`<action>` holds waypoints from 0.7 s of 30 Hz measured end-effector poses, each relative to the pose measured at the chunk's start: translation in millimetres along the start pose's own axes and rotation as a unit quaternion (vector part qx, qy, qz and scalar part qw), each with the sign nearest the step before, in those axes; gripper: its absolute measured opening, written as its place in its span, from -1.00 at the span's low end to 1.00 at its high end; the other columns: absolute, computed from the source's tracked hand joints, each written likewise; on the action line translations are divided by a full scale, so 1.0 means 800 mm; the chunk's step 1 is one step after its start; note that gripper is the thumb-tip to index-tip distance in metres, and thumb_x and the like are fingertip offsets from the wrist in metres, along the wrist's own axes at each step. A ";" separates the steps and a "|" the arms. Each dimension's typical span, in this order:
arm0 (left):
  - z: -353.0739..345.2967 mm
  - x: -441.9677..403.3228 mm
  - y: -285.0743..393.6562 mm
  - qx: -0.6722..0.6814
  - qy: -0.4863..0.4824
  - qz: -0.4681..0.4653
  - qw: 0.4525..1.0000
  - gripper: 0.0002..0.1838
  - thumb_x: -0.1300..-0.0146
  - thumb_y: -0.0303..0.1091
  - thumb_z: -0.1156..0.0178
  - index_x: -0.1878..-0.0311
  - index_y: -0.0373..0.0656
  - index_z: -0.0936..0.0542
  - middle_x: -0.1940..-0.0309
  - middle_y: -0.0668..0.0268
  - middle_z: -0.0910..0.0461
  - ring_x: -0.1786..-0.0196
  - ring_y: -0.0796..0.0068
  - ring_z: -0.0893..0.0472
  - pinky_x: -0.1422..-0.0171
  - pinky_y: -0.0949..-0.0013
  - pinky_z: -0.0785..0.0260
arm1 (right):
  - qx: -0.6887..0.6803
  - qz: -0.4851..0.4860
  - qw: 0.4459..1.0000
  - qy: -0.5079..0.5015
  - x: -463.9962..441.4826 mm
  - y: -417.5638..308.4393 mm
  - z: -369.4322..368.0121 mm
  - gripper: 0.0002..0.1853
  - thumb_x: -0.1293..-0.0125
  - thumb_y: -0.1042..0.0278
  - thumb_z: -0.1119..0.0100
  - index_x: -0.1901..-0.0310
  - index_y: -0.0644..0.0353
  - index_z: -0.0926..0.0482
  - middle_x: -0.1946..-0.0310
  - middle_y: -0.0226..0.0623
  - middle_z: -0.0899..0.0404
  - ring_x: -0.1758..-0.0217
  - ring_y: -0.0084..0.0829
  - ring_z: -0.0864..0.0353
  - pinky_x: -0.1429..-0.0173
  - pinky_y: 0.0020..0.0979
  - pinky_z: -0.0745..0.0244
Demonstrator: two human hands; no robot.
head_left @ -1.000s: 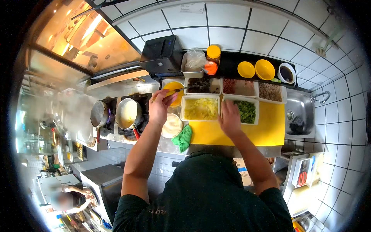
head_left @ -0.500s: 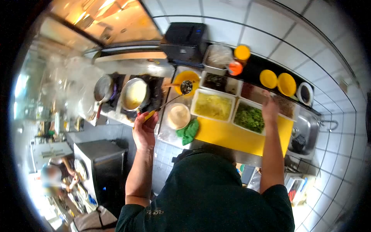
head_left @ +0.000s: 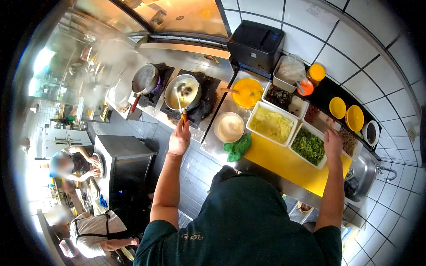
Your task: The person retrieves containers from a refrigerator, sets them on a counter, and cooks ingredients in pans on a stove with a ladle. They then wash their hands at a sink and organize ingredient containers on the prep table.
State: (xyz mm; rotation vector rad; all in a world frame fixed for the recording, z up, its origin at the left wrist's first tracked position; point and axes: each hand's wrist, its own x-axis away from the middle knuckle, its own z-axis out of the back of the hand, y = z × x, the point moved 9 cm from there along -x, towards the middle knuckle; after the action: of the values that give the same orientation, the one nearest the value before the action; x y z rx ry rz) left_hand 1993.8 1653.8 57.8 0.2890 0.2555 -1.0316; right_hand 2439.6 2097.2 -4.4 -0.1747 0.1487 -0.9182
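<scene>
My left hand [head_left: 179, 138] is wrapped round the yellow handle of a ladle [head_left: 179, 104], whose bowl is inside the right-hand pot [head_left: 194, 104] on the stove. Pale liquid with dark bits shows in that pot. On the other side, my right hand [head_left: 333, 142] hangs over the tubs at the right, near the brown crumbly food [head_left: 349, 141] and the tub of chopped greens [head_left: 307, 146]; its fingers are bunched and what they hold, if anything, is hidden. Shredded yellow-green food [head_left: 271, 125] fills the tub beside the greens.
A yellow bowl [head_left: 247, 92], pale round tub [head_left: 229, 127] and green cloth [head_left: 238, 147] stand between stove and tubs. A second pot [head_left: 145, 80] is at the stove's left. Two co-workers are at the left, near a steel counter [head_left: 119, 146]. A sink [head_left: 361, 177] lies right.
The ladle has gone from the yellow bowl into the right-hand pot, and dark bits now show there. My right hand has moved from the greens tub to the farther tubs. The whole view has turned.
</scene>
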 end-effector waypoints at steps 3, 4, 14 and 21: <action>-0.005 0.005 0.000 -0.055 -0.021 -0.028 0.998 -0.58 -0.30 -0.56 -0.17 -0.24 -0.27 -0.52 -0.22 -0.16 -0.52 0.01 -0.12 -0.69 0.08 0.13 -0.65 | 0.030 -0.031 0.998 0.053 0.016 0.038 0.014 -0.68 -0.51 0.27 -0.06 -0.06 0.32 -0.66 -0.01 0.00 -0.67 -0.05 0.03 -0.65 -0.17 -0.06 -0.56; -0.003 0.011 -0.007 -0.057 -0.037 -0.013 0.998 -0.56 -0.31 -0.56 -0.17 -0.26 -0.27 -0.51 -0.23 -0.16 -0.51 0.00 -0.09 -0.70 0.09 0.15 -0.65 | 0.019 -0.054 0.996 0.065 0.021 0.051 0.029 -0.69 -0.49 0.28 -0.06 -0.05 0.32 -0.65 -0.02 0.04 -0.66 -0.07 0.06 -0.63 -0.19 -0.05 -0.54; 0.093 0.009 0.030 0.115 0.111 0.082 0.984 -0.71 -0.43 -0.64 -0.06 -0.14 -0.39 -0.62 -0.19 -0.12 -0.59 -0.19 0.00 -0.65 -0.24 0.19 -0.52 | 0.058 -0.239 0.969 -0.022 0.037 0.211 0.035 -0.50 -0.46 0.08 -0.10 -0.22 0.32 -0.58 -0.18 0.13 -0.58 -0.26 0.07 -0.55 -0.36 -0.08 -0.47; 0.117 0.024 0.093 0.218 0.136 0.067 0.964 -0.72 -0.55 -0.51 -0.01 -0.20 -0.41 -0.56 -0.16 -0.08 -0.58 -0.21 0.06 -0.66 -0.30 0.17 -0.57 | 0.118 -0.263 0.947 -0.143 0.009 0.217 -0.031 -0.22 -0.34 -0.40 -0.05 -0.20 0.23 -0.62 -0.15 0.09 -0.62 -0.19 0.02 -0.62 -0.27 -0.09 -0.54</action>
State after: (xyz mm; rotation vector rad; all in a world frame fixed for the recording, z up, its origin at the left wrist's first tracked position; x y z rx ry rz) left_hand 2074.8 1641.6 147.4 0.8412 0.2504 -0.9046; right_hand 2573.1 2192.5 -66.2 -0.1235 -0.2932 -1.4208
